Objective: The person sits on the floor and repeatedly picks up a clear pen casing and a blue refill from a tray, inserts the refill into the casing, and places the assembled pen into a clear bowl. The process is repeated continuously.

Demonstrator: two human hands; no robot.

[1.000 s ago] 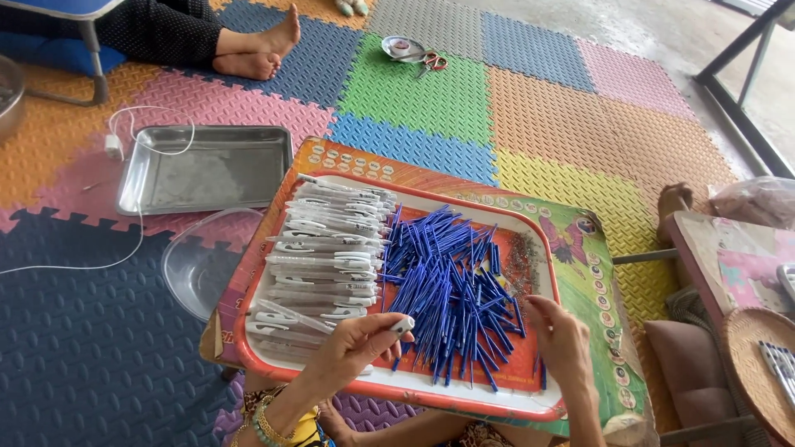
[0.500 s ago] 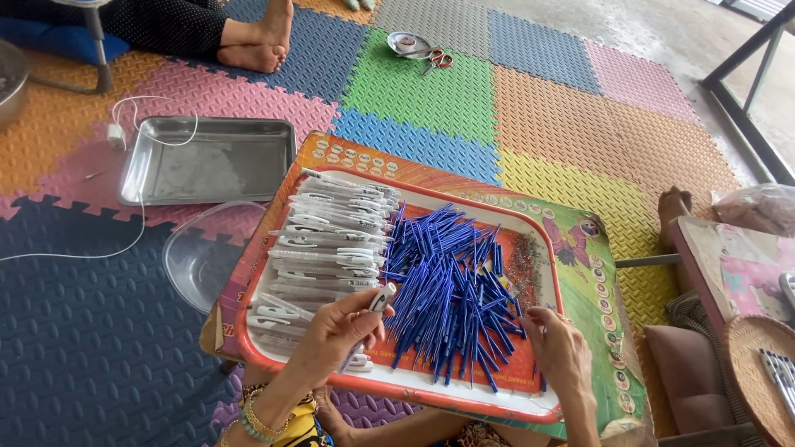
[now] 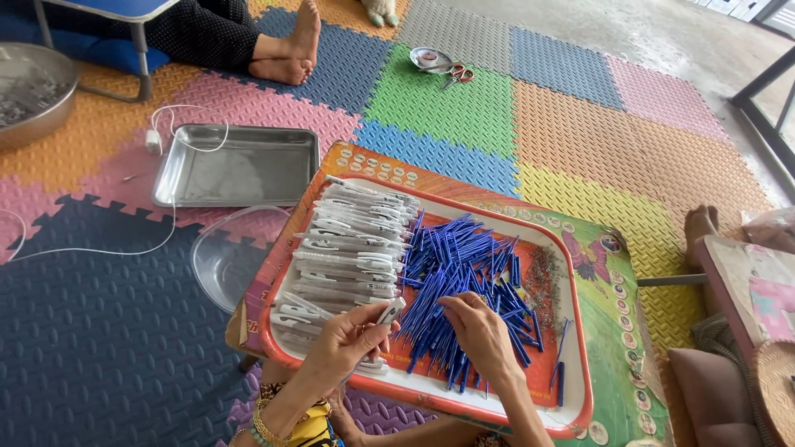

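Nearest, your left hand (image 3: 344,343) pinches one white pen barrel (image 3: 389,312) between thumb and fingers, above the tray (image 3: 571,348). Your right hand (image 3: 480,331) rests fingers-down on the blue refills (image 3: 464,265); whether it grips one, can't tell. White barrels (image 3: 356,240) stacked left of them. Beyond: clear bowl (image 3: 224,257), steel pan (image 3: 236,165), another person's foot (image 3: 294,50).

My left hand (image 3: 344,343) and right hand (image 3: 480,335) are both bare, no gloves and no rings that I can make out. On my left wrist, toward seven o'clock from the hand, I wear a cluster of thin gold-coloured bangles (image 3: 263,420) with a beaded band beside them. Just below sits a bit of yellow patterned cloth (image 3: 310,424). My right forearm is uncovered, sleeveless as far as shows.
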